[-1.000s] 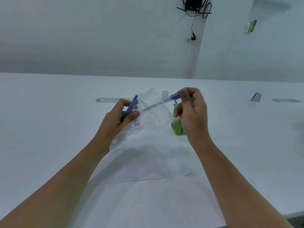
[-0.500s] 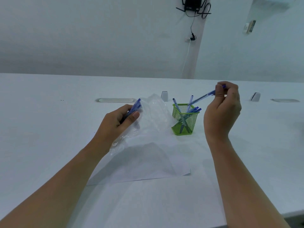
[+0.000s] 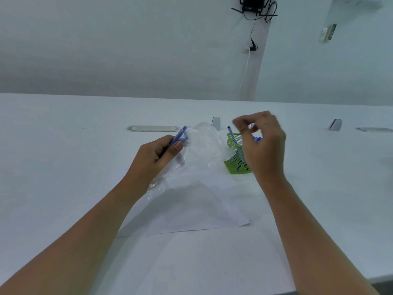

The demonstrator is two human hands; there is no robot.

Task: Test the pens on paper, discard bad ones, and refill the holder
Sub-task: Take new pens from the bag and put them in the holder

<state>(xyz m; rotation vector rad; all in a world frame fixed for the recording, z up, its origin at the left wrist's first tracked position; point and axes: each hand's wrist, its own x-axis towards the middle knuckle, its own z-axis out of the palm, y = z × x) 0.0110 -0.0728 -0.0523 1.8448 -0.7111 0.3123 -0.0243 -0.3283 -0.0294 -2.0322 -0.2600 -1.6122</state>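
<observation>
Gripping a blue pen (image 3: 179, 136) together with a clear bag (image 3: 200, 154): left hand (image 3: 157, 158), fingers curled round both, above the paper's (image 3: 191, 216) far left part. Hovering over the green holder (image 3: 235, 158), right hand (image 3: 263, 145) blurred, fingers loosely bent; cannot tell whether anything is pinched there. Standing at the paper's far right corner, holder with several blue pens (image 3: 231, 134) leaning inside, partly hidden behind the right hand. Lying flat on the white table (image 3: 63, 167), paper between both forearms.

I see a green mesh holder (image 3: 235, 165) w/ blue pens (image 3: 232, 134) — grid pattern. Clear plastic bag (image 3: 202, 150), white paper (image 3: 191, 209) — white table (image 3: 63, 167).
</observation>
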